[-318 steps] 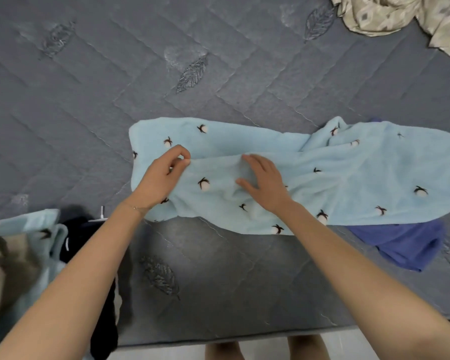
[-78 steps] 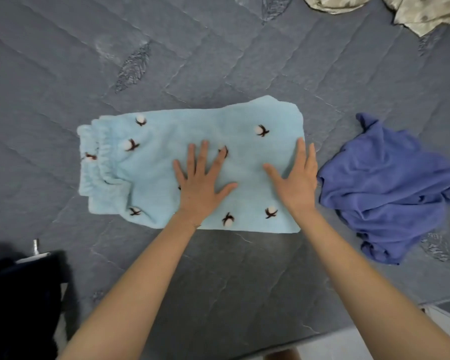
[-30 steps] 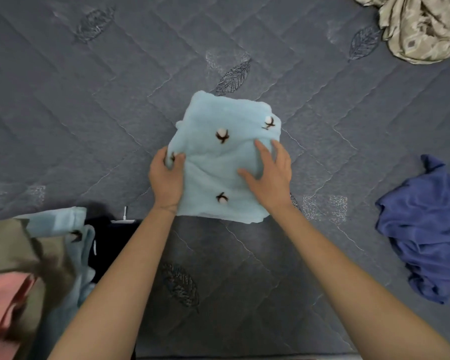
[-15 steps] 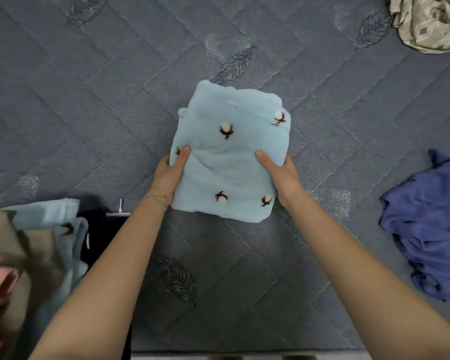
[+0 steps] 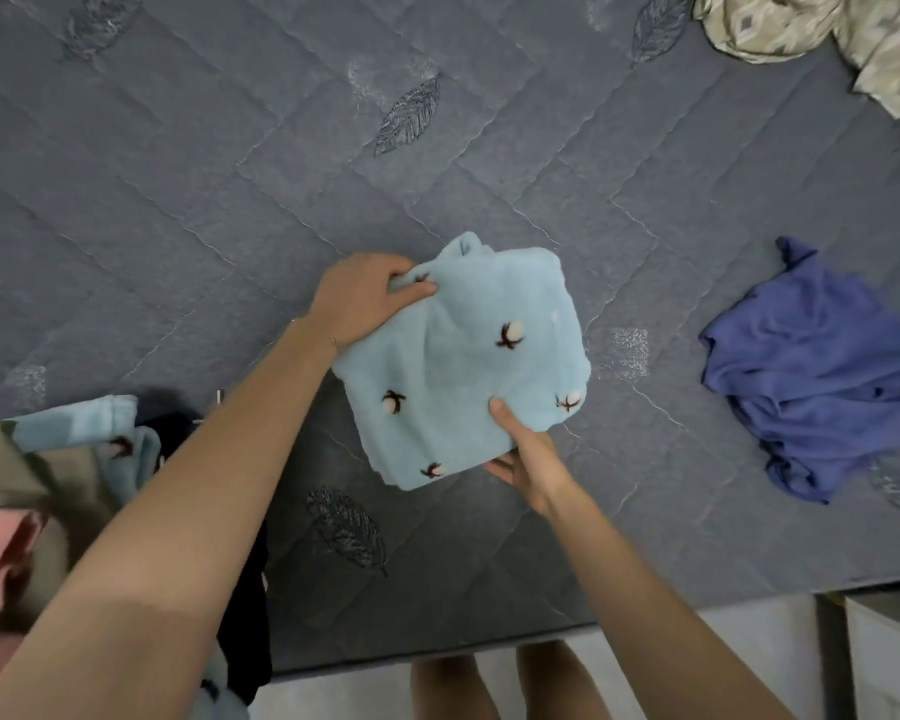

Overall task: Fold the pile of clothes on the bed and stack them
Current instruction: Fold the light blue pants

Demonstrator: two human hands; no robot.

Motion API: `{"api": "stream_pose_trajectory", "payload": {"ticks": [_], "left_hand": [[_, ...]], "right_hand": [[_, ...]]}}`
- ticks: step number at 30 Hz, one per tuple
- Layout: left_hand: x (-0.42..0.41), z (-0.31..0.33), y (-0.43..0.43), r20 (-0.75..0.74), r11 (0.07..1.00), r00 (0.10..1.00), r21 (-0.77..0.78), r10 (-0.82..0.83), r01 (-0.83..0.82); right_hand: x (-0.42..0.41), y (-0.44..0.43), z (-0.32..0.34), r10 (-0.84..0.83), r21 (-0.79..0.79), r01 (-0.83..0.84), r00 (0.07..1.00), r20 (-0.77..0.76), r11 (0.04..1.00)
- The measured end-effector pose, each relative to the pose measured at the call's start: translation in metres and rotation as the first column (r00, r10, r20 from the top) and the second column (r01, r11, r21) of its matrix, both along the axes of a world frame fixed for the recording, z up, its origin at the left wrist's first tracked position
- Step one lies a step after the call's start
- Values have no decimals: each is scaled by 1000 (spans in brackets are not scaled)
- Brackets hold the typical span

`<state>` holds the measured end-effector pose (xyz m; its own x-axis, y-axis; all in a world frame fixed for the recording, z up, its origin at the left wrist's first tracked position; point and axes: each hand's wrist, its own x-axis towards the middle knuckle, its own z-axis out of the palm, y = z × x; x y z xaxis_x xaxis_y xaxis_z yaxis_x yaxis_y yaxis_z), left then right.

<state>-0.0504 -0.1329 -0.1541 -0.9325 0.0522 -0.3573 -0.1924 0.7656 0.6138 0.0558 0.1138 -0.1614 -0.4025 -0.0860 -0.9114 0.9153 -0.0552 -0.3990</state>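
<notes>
Folded lt-blue fleece garment (image 5: pixel 463 366), w/ small white-and-dark cotton-boll motifs, is a compact thick rectangle, skewed diagonally over the mid bed (image 5: pixel 230 174) near its front edge. Left hand (image 5: pixel 359 298) grips its top-left corner, which is bunched up; right hand (image 5: pixel 531 465) pinches the lower-right edge, thumb on top. Can't tell if it's lifted or resting. Well apart to the right: purple-blue garment (image 5: pixel 822 376), crumpled, unfolded. Far top-right corner: beige patterned garment (image 5: pixel 780 23), rumpled, partly out of frame. At left edge, a stack (image 5: pixel 32 475): lt-blue matching piece, olive, pink, plus black fabric hanging over the bed's edge.
</notes>
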Motion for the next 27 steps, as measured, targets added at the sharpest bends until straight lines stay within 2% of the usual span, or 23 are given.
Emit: {"api": "stream_pose_trajectory", "payload": {"ticks": [2,4,6,8,10,12,14,15,17,20,22,25,27], "left_hand": [[14,-10,7,-74,994,996,-93,42,-49],[37,-20,13,-134,972,970,-93,203,-216],[64,-26,18,-152,902,900,-81,408,-423],[88,-28,25,-112,785,780,3,616,-620],[109,-31,35,-11,636,646,197,763,-747],[124,-37,49,163,429,540,439,826,-789],[134,-43,58,365,272,483,497,796,-824],[137,-46,60,425,245,478,494,768,-834],[138,-52,61,448,232,495,522,744,-821],[130,-50,61,466,171,510,595,723,-785],[130,-48,62,520,137,524,610,675,-781],[130,-39,59,656,78,495,556,570,-827],[129,-29,56,746,42,467,511,474,-858]], "right_hand": [[-1,1,-3,-79,167,95,992,-99,981],[-13,5,-4,-101,340,214,942,-320,916],[-34,9,-7,154,496,109,875,-459,861],[-60,5,-9,459,656,-68,768,-446,751],[-84,1,-14,619,745,-147,671,-408,651],[-99,-1,-16,624,726,-172,663,-414,666],[-109,-1,-19,593,684,-206,702,-395,699],[-113,-1,-21,610,690,-227,696,-379,688],[-121,4,-33,660,701,-308,687,-304,644],[-124,11,-45,533,531,-345,807,-253,774],[-121,17,-43,520,452,-378,818,-245,808],[-117,23,-25,542,328,-459,808,-233,826],[-114,25,-13,539,172,-512,815,-213,842]]}}
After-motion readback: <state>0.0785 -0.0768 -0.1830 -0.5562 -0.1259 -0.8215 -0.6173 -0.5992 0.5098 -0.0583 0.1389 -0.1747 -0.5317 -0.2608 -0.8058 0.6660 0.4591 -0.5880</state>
